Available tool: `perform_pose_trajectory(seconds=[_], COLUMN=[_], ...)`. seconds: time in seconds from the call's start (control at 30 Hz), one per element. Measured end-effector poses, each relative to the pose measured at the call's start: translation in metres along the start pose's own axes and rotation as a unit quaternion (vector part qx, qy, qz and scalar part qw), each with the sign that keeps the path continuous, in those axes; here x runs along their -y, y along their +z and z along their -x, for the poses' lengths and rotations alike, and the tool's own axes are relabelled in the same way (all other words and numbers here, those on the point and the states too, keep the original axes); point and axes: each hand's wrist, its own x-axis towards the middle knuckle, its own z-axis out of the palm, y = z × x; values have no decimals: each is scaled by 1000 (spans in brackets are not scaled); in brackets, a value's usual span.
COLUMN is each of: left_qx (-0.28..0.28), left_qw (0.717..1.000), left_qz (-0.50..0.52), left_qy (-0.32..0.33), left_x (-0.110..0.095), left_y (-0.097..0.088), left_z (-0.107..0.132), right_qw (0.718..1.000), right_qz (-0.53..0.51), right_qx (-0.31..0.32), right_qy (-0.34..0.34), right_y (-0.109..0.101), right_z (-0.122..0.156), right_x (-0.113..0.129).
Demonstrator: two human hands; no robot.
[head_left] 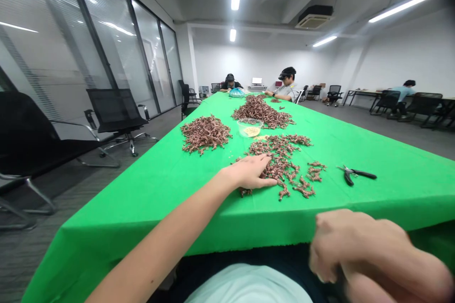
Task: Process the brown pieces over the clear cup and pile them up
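Observation:
My left hand (251, 173) lies palm down on a loose spread of small reddish-brown animal-shaped figures (279, 163), fingers stretched out and thumb apart. Some figures stick out beside the fingertips and under the wrist; whatever is beneath the palm is hidden. My right hand (341, 241) is off the table, in front of its near edge and low on the right. Its fingers look curled in, blurred by motion, and their inner side is out of sight. Cutting pliers (355, 174) with black handles rest on the green cloth (398, 175), right of the figures.
Two larger heaps of the same figures, a left heap (205, 133) and a far heap (261, 111), flank a clear plastic bowl (250, 128) with pale bits in it. A blue bag (236, 92) and two people are farther along the table. Office chairs (115, 111) stand at left.

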Motion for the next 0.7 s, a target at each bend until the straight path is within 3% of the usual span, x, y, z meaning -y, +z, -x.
perform_pose_trajectory(seconds=[0.03,0.07,0.27,0.53,0.7], left_qx=[0,0,2,-4,-5], left_qw=[1000,1000,1000,1000,1000], left_qz=[0,1,4,7,8], left_qy=[-1,-3,-10,-4,4], left_x=[0,0,-1,1,1], left_y=[0,0,1,2,1], left_z=[0,1,1,1,0], right_qw=[999,998,1000,997,990], right_qz=[15,15,-17,-40,-124], right_qx=[-18,-29,14,53,66], right_qy=[43,45,4,-48,26], right_y=[6,11,32,28,20], right_z=[-5,-10,-30,-31,-29], right_x=[1,0,-13,-8,2])
